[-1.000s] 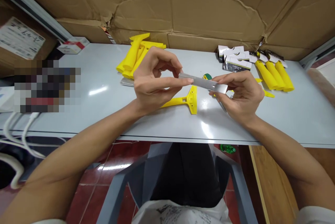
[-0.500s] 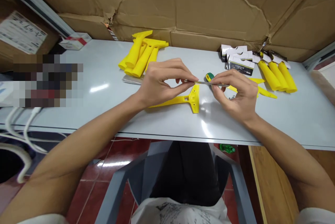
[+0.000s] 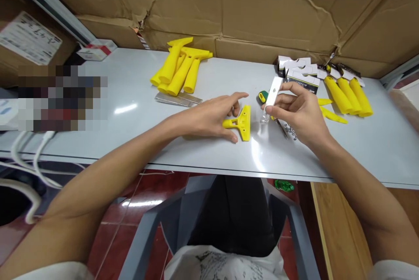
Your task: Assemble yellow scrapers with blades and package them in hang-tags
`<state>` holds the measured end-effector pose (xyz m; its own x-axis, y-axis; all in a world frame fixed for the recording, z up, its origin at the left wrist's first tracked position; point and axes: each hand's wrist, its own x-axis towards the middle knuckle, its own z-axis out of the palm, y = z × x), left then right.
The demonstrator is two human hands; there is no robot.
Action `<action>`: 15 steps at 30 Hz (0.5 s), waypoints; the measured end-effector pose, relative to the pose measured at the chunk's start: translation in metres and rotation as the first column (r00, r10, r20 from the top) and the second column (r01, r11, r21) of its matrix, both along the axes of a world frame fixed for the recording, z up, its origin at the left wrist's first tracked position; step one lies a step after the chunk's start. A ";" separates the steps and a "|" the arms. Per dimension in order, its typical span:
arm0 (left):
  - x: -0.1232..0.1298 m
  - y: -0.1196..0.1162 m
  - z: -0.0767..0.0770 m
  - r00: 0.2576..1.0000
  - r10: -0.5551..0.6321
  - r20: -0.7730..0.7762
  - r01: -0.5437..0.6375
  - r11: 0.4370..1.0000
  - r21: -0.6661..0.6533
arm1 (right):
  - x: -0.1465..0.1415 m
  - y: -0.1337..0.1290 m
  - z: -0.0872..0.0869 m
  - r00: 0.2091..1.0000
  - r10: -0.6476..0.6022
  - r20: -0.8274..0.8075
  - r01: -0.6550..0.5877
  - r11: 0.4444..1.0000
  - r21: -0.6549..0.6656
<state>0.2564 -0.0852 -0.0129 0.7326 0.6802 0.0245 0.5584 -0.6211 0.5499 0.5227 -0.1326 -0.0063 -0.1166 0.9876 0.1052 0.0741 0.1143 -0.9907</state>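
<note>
My right hand [image 3: 301, 112] pinches a shiny flat metal plate [image 3: 274, 92] with a small hole, held tilted above the table. My left hand [image 3: 218, 116] is over the handle of a yellow plastic scraper body [image 3: 244, 124]. Its thumb and forefinger are spread to either side of the scraper's neck; the palm hides most of the handle. The scraper lies with its wide head toward the right. Beyond my right fingers lies a green and yellow screwdriver handle [image 3: 262, 96], its shaft partly hidden. Small screws [image 3: 290, 131] lie under my right hand.
Yellow scraper handles [image 3: 180, 68] are piled at the back left, with metal plates [image 3: 173, 100] in front. Black-and-white cards [image 3: 303, 80] and yellow tube-like handles [image 3: 350, 94] lie at the right. Cardboard [image 3: 245, 14] stands behind the table. White cables [image 3: 39, 171] hang at the left.
My left hand has let go of the metal plate and moved down to the scraper body. My right hand alone now holds the plate, turned from edge-on to show its flat face.
</note>
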 end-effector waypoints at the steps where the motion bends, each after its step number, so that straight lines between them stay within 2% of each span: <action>1: 0.001 -0.002 -0.001 1.000 -0.007 -0.009 0.007 1.000 -0.008 | 0.000 0.000 0.001 1.000 0.028 -0.014 -0.029 0.999 -0.034; 6: 0.009 -0.004 -0.004 0.991 0.041 0.130 -0.043 0.999 0.018 | 0.000 -0.001 0.004 0.981 0.172 0.095 -0.156 0.975 -0.155; 10: 0.011 -0.004 -0.007 0.952 0.086 0.294 -0.111 0.991 0.071 | 0.002 0.001 0.001 0.978 0.172 0.122 -0.149 0.972 -0.182; 15: 0.014 -0.005 -0.014 0.909 0.033 0.416 -0.116 0.978 0.175 | 0.003 0.002 -0.003 0.979 0.161 0.125 -0.141 0.977 -0.160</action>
